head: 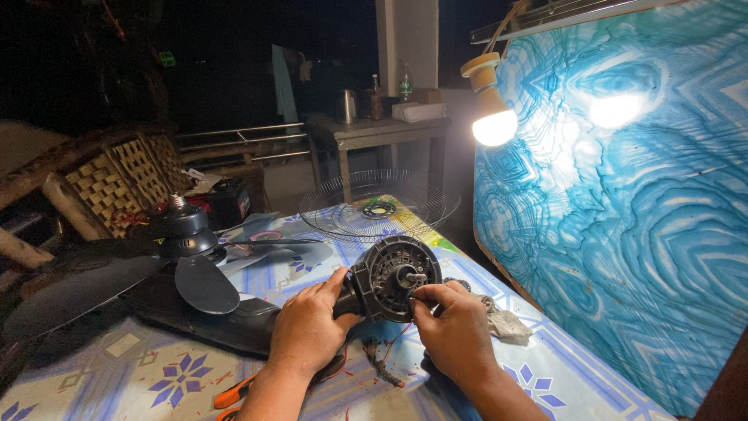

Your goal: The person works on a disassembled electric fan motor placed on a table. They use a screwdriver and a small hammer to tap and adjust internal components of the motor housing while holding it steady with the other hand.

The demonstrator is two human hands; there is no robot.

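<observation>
The left hand (308, 323) wraps its fingers (331, 284) around the rear of a dark fan motor (393, 277), thumb along the housing, holding it tilted above the worktop (156, 366) so its round face turns toward the camera. The right hand (456, 331) meets that face from the other side — its fingers (425, 295) are pinched narrow at the motor's central shaft (411, 277), thumb and forefinger tips together; whether a small part sits between them is too small to tell. Just below the left fingers lie red wire scraps and a frayed cable end (380, 360), and beneath the left wrist an orange-handled tool (234, 392) rests on the patterned cloth. Just beyond the right fingers, a crumpled grey rag (506, 321) lies on the worktop. Well beyond both hands sits a wire fan guard (379, 204), and away from the left fingers stand dark fan blades (204, 284) on a black hub (183, 230). A lit bulb (492, 117) hangs above the right hand — beside a blue swirl-patterned panel (623, 226).
</observation>
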